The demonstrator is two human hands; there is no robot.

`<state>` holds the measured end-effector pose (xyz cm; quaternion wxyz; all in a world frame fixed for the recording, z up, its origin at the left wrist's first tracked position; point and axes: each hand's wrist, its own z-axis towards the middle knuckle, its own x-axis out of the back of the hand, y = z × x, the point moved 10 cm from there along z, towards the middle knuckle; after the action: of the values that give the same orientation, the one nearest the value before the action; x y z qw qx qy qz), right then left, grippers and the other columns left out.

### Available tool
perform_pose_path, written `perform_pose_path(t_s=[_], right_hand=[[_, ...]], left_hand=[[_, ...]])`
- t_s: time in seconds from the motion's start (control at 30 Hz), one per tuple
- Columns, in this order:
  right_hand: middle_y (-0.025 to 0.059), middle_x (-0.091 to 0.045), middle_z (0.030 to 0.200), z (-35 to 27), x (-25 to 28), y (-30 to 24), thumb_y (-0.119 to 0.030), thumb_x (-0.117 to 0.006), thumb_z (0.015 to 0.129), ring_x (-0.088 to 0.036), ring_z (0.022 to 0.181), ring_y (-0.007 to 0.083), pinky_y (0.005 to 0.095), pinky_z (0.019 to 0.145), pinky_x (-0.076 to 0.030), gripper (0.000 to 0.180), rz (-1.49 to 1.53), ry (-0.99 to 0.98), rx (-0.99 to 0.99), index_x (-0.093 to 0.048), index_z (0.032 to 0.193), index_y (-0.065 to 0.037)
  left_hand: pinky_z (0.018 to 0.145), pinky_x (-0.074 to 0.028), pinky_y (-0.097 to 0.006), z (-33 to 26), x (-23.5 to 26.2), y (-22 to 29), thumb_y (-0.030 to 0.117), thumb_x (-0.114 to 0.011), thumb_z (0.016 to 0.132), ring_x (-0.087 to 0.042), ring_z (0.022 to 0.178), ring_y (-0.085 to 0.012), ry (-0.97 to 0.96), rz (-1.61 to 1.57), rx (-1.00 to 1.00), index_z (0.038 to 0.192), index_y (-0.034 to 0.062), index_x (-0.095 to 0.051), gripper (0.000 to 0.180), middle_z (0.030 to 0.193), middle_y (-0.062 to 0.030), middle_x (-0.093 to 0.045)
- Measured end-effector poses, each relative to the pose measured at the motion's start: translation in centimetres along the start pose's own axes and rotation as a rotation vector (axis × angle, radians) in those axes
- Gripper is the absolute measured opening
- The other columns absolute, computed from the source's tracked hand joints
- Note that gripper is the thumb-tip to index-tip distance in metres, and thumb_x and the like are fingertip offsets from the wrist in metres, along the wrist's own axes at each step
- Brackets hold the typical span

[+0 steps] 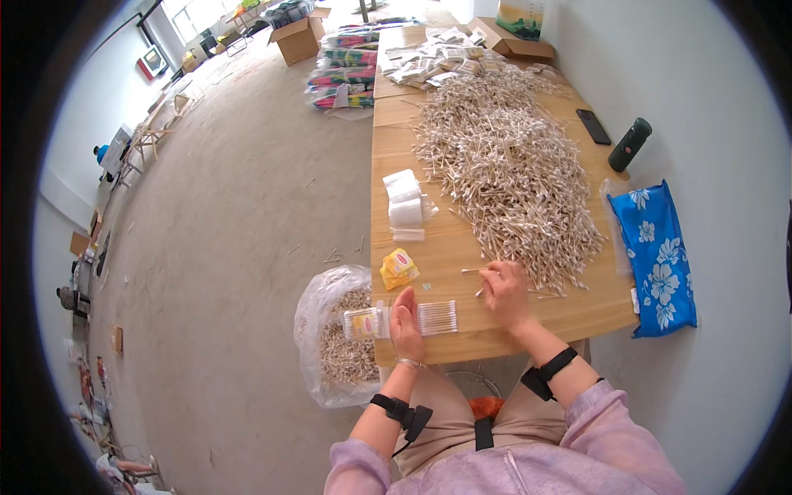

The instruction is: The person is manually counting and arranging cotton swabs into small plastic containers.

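My right hand point(505, 290) is closed at the near edge of a large heap of cotton swabs point(516, 157). A cotton swab point(470, 270) sticks out to the left from its fingers. My left hand point(405, 327) stands on its edge at the table's near left corner, fingers stretched out. To its right lies a neat row of cotton swabs point(437, 318), touching or close to the palm. On its other side is a clear pack of swabs with a yellow label point(361, 324), reaching the table edge. Yellow cards point(399, 268) lie just beyond the left hand.
Stacked clear bags point(404, 198) lie along the wooden table's point(393, 132) left side. A phone point(592, 127), dark bottle point(630, 144) and blue flowered pack point(656, 258) line the right. Filled packs point(445, 58) cover the far end. A plastic sack of swabs point(309, 330) stands on the floor.
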<state>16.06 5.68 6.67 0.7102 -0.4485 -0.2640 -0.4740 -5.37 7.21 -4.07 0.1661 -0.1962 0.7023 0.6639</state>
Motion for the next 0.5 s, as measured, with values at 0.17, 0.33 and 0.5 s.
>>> perform_pose_path(t_s=[0.17, 0.33, 0.5], right_hand=[[0.0160, -0.054, 0.122, -3.2, -3.9, -4.9, -0.006, -0.055, 0.083, -0.044, 0.120, 0.0329, 0.0415, 0.103, -0.035, 0.035, 0.235, -0.126, 0.009, -0.054, 0.118, 0.000], [0.0203, -0.028, 0.149, -4.8, -6.3, -4.6, -0.006, -0.045, 0.089, -0.021, 0.141, 0.0329, 0.0394, 0.115, -0.017, 0.055, 0.664, -0.045, -0.290, -0.030, 0.141, 0.003], [0.0191, -0.026, 0.150, -4.4, -7.7, -4.9, -0.005, -0.043, 0.089, -0.015, 0.143, 0.0325, 0.0385, 0.116, -0.015, 0.056, 0.792, -0.068, -0.351, -0.027, 0.142, 0.004]], left_hand=[[0.112, -0.029, -0.035, 0.1, 0.0, -0.3, 0.034, -0.039, 0.101, -0.040, 0.131, -0.0216, 0.004, 0.007, 0.014, 0.133, -0.0023, -0.042, 0.048, 0.138, -0.0130, -0.045], [0.111, -0.030, -0.035, 0.1, -0.1, -0.2, 0.035, -0.039, 0.101, -0.040, 0.130, -0.0210, -0.013, 0.020, -0.002, 0.133, -0.0018, -0.042, 0.048, 0.137, -0.0127, -0.045], [0.112, -0.029, -0.034, 0.1, -0.5, -0.1, 0.035, -0.039, 0.101, -0.040, 0.130, -0.0209, -0.023, 0.045, 0.009, 0.133, -0.0018, -0.042, 0.049, 0.137, -0.0128, -0.045]])
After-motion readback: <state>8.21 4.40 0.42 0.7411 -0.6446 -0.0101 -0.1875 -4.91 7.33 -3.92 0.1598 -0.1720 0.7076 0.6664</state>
